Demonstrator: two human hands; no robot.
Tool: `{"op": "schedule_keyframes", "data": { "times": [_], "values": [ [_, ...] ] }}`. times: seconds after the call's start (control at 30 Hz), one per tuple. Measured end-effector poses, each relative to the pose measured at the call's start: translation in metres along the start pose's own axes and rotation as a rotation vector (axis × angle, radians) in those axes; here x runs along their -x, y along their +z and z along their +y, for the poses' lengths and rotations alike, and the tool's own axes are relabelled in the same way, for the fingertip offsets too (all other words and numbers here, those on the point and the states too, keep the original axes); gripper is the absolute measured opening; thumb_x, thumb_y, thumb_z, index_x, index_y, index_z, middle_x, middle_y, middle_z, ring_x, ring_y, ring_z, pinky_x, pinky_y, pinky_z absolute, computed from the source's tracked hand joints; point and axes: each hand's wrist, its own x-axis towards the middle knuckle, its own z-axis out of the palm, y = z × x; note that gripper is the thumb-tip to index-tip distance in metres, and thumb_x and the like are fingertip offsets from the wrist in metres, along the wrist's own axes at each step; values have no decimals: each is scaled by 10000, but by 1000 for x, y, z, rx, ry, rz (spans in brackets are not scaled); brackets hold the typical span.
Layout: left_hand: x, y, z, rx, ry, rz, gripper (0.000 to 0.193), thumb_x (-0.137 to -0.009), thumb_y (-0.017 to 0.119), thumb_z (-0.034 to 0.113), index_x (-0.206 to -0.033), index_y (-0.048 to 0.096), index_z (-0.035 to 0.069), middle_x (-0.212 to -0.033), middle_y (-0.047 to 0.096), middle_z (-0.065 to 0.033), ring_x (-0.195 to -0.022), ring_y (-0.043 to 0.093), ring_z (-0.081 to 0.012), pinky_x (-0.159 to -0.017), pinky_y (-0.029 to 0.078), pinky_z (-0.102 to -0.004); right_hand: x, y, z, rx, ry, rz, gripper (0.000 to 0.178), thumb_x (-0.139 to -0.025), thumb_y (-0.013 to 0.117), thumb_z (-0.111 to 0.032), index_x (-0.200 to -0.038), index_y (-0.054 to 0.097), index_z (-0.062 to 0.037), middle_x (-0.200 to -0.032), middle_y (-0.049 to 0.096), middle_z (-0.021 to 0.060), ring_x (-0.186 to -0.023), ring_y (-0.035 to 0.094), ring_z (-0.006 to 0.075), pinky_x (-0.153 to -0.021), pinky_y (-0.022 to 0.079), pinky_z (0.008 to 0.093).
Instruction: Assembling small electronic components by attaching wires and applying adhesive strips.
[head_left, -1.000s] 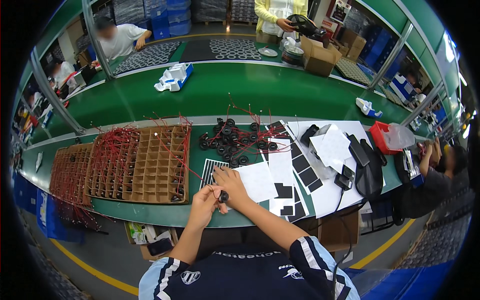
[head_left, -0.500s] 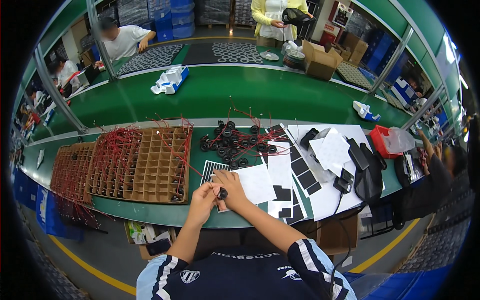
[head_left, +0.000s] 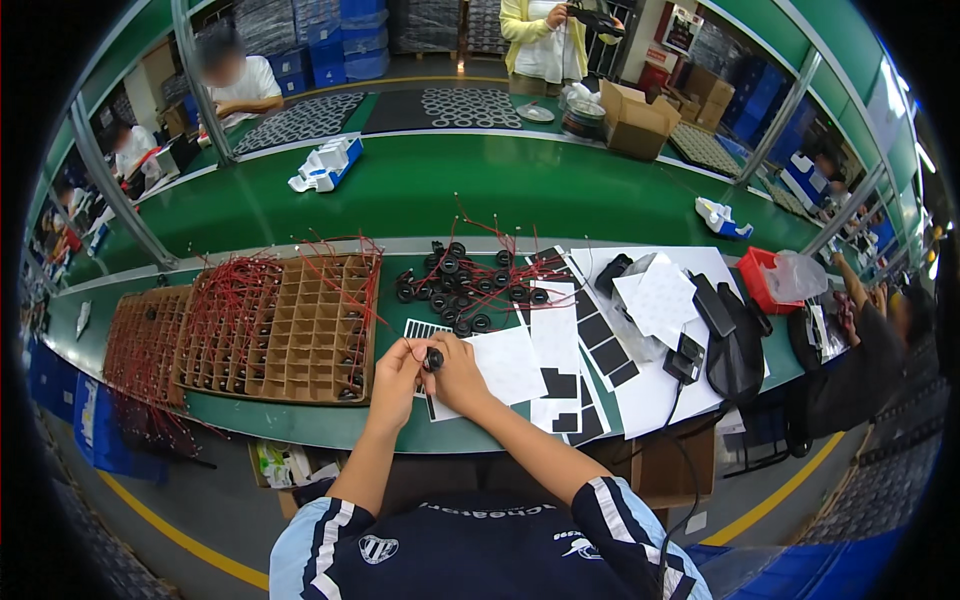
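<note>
Belt (head_left: pixel 480 190), green, stretches across the upper middle of the frame. Below it runs a green table (head_left: pixel 300 426). A divided cardboard box (head_left: pixel 322 312) stands left of centre, with red wires over its cells. Just right of it lies a pile of black round parts (head_left: pixel 450 266), above a white sheet (head_left: pixel 508 368). At centre, the left hand (head_left: pixel 396 370) pinches a small black part (head_left: pixel 432 360); the right hand (head_left: pixel 460 377) curls beside it, its grip unclear.
</note>
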Motion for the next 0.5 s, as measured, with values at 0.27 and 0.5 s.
{"op": "schedule_keyframes", "data": {
  "times": [0.27, 0.5],
  "values": [
    [-31, -10, -20, -68, 176, 92, 202, -877, 461, 199, -937, 508, 12, -753, 535, -18, -626, 497, -77, -589, 410, -193, 2, -1, -5, 149, -127, 45, 292, -655, 602, -116, -917, 530, -10, -1083, 458, 198, -989, 445, 329, -828, 343, 391],
    [-39, -9, -34, -55, 147, 102, 191, -886, 447, 198, -976, 484, 34, -803, 536, -24, -720, 483, -63, -675, 386, -181, 3, -4, -6, 62, -144, 68, 170, -648, 602, -144, -725, 573, 5, -1100, 464, 248, -1026, 447, 335, -838, 341, 391]
  ]
}}
